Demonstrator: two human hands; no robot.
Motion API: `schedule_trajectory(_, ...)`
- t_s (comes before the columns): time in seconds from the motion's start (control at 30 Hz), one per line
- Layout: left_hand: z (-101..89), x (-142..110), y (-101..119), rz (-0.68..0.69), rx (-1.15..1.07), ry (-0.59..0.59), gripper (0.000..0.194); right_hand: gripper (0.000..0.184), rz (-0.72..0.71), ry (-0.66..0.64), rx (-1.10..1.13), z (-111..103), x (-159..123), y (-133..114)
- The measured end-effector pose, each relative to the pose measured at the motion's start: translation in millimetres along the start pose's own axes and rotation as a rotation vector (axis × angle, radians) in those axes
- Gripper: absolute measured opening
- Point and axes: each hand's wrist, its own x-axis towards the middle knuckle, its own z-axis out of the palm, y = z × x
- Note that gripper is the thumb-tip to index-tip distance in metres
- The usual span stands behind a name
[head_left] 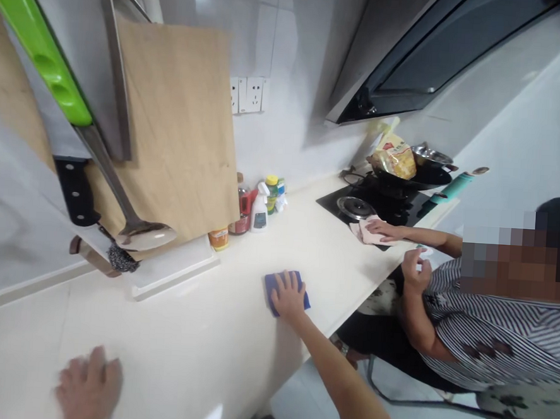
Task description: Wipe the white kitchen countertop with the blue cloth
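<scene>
We press our right hand (288,293) flat, fingers spread, on a folded blue cleaning cloth (275,285) that lies on the pale cream counter (196,331), near its front edge. The fingers lie apart on the cloth and do not clamp it. Our left hand (89,387) rests palm down on the bare counter, well apart from the cloth. It is blurred, but the fingers appear loosely apart and nothing shows in its grip.

We judge the wiping to be under way. The counter around the cloth shows no visible stains or crumbs, though glare prevents us from telling which sections are already wiped. The stretch between the two hands and the strip along the wall appear to remain.

Against the wall stands a large light wooden cutting board (180,134), with a steel ladle (141,229) and a black-handled knife (75,190) hanging in front. A white spray bottle (259,211) stands among small jars beside it.

At the black gas hob (379,206), another person's hand (383,228) presses a pink rag (366,232) near the burner. A dark wok (419,174) sits behind it.
</scene>
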Motion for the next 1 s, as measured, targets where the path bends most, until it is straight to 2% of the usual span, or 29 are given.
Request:
schedule_trajectory(0.07,22.3,9,35,0.001,-0.047,0.001,0.067,0.059,-0.030,0.004,0.005,0,11,5)
schedule_trajectory(0.13,38.0,8,60,-0.008,-0.087,-0.004,0.065,0.059,-0.052,0.010,0.009,0,23,8)
schedule_trajectory(0.27,52.0,-9,79,-0.029,-0.079,0.092,0.075,0.058,-0.088,0.024,0.021,1,47,17)
schedule_trajectory(0.37,54.7,-15,79,-0.004,-0.065,0.135,0.078,0.058,-0.118,0.022,0.022,1,66,26)
schedule_trajectory(0.53,57.8,-11,75,0.017,-0.060,0.150,0.071,0.057,-0.105,0.029,0.008,3,104,41)
schedule_trajectory(0.7,65.6,-7,70,-0.034,-0.048,0.106,0.077,0.060,-0.059,0.039,-0.019,10,153,51)
schedule_trajectory(1.0,72.5,-2,55,-0.077,-0.052,0.047,0.072,0.061,0.006,0.066,-0.045,19,230,66)
